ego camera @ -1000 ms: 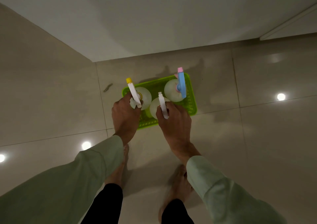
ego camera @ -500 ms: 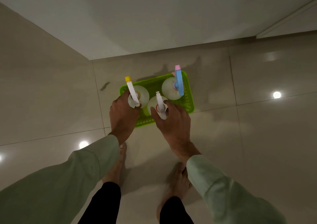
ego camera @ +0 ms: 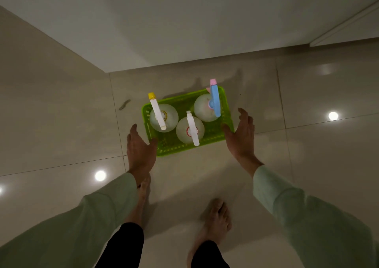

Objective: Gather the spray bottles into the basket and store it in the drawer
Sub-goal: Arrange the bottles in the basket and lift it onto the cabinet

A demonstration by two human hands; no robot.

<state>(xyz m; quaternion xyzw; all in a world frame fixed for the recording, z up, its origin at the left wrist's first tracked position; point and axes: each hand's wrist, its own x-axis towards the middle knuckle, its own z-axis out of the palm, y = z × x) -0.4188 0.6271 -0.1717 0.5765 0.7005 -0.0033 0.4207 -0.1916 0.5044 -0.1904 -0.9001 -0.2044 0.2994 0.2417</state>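
Change: both hands off the bottle tops — left hand and right hand now flank the green basket.
Fingers: spread wide, holding nothing.
Bottles: three spray bottles upright inside the basket, on the floor.
Meaning: gathering looks done — lifting comes next.

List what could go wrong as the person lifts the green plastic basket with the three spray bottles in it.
1. The three translucent spray bottles stand upright and loose in the shallow green plastic basket; a tilted lift could topple them.
2. The blue-and-pink trigger head overhangs the far rim and may catch on something.
3. The open left hand and right hand are only beside the near corners, so the far end could sag.
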